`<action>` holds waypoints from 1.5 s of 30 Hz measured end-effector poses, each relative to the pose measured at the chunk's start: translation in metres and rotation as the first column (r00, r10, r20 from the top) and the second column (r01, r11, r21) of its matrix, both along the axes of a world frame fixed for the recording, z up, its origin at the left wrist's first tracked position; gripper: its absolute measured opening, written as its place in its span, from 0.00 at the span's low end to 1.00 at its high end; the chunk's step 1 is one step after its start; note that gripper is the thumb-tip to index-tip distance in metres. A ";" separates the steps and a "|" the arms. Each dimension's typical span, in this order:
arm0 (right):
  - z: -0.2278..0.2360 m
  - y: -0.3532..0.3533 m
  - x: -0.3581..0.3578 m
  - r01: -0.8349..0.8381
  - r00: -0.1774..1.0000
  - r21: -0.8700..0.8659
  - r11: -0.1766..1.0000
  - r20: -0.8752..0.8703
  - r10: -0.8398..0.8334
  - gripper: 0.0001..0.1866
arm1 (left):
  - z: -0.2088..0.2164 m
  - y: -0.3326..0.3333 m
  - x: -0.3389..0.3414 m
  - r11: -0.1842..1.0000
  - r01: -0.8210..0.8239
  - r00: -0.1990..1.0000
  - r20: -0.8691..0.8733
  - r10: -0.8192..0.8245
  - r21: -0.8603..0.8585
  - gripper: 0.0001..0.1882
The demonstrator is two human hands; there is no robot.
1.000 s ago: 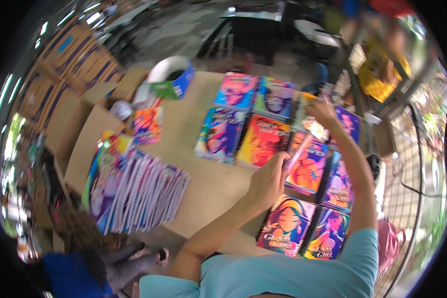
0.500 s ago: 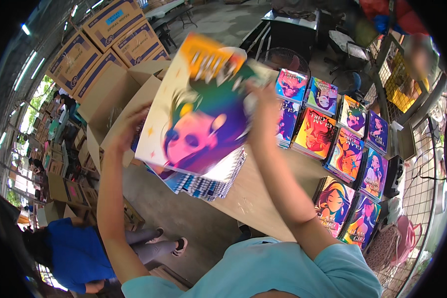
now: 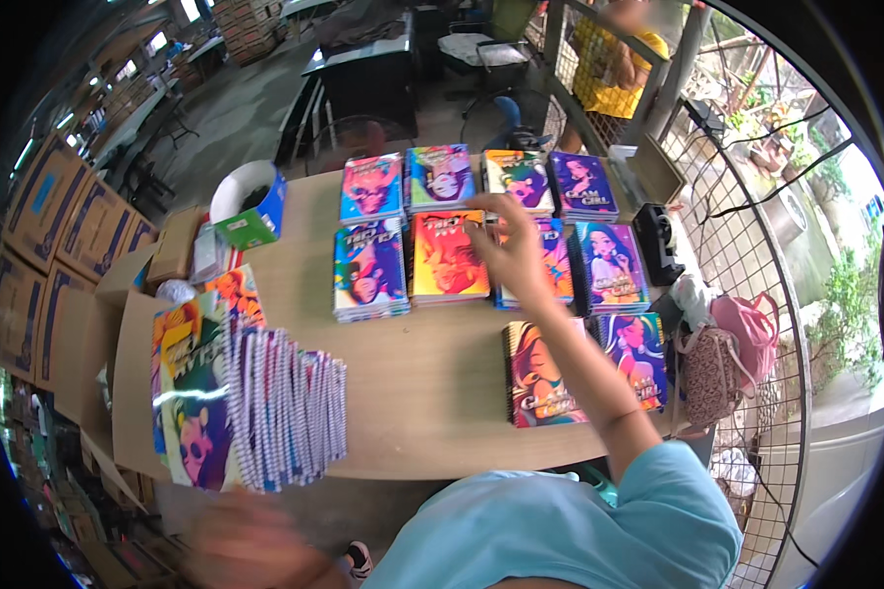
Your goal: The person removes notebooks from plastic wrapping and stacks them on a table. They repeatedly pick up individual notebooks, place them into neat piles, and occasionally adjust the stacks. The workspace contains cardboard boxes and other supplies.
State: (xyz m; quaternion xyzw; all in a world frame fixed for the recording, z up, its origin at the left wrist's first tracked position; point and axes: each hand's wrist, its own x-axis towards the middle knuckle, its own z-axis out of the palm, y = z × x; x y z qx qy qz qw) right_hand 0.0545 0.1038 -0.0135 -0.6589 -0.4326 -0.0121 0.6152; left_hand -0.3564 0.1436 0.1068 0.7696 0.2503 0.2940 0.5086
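Note:
My right hand [image 3: 514,253] reaches across the table over the middle stacks of spiral notebooks. Its fingers are apart and hold nothing, with the tips over the edge of a red-orange notebook [image 3: 447,257]; whether they touch it I cannot tell. Partly under the hand lies an orange and blue notebook [image 3: 556,270]. At the lower left, my left hand [image 3: 246,540] is smeared by motion, and its fingers cannot be made out. Just beyond it, a leaning row of spiral notebooks [image 3: 285,407] rests on the table's left end, beside a notebook with a green-haired figure [image 3: 194,432].
More notebook stacks stand at the back and right of the table [image 3: 403,412]. An open carton [image 3: 133,393] adjoins the left end, near a green and blue box [image 3: 250,201]. Bags [image 3: 742,339] sit by the wire mesh fence at right. A person in yellow [image 3: 609,74] stands beyond it.
The notebook with the green-haired figure has left my hands. My left hand has dropped to the lower left; my right has moved over the stacks. The view has swung right.

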 end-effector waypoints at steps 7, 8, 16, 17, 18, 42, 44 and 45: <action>-0.125 -0.049 0.277 0.511 0.778 -0.707 0.489 0.622 0.086 0.21 | -0.235 -0.091 0.397 0.891 0.358 0.921 -0.263 -0.288 0.278 0.25; -0.134 -0.046 0.302 0.518 0.734 -0.752 0.408 0.636 0.240 0.24 | -0.250 -0.106 0.434 0.909 0.160 0.970 -0.230 -0.073 0.385 0.29; -0.123 -0.014 0.363 0.542 0.264 -0.747 0.385 0.586 0.766 0.29 | -0.280 -0.122 0.510 0.907 0.175 0.897 -0.443 0.014 0.383 0.21; -0.124 -0.019 0.373 0.531 0.206 -0.718 0.450 0.624 0.753 0.28 | -0.286 -0.120 0.511 0.887 0.107 0.940 -0.338 0.057 0.449 0.19; -0.124 -0.017 0.381 0.513 0.151 -0.704 0.492 0.638 0.755 0.25 | -0.280 -0.118 0.506 0.914 0.034 0.982 -0.184 0.045 0.404 0.18; 0.046 0.125 -0.278 -0.323 0.831 0.233 0.917 -0.395 0.392 0.39 | -0.011 0.126 -0.114 0.924 -0.179 0.982 -0.112 0.150 -0.338 0.36; 0.048 0.115 -0.308 -0.371 0.682 0.269 0.889 -0.571 0.457 0.42 | -0.040 0.139 -0.128 0.947 -0.048 0.990 0.108 0.086 -0.317 0.43; 0.051 0.114 -0.319 -0.368 0.635 0.288 0.884 -0.617 0.466 0.43 | -0.045 0.145 -0.131 0.951 -0.008 0.988 0.145 0.056 -0.310 0.43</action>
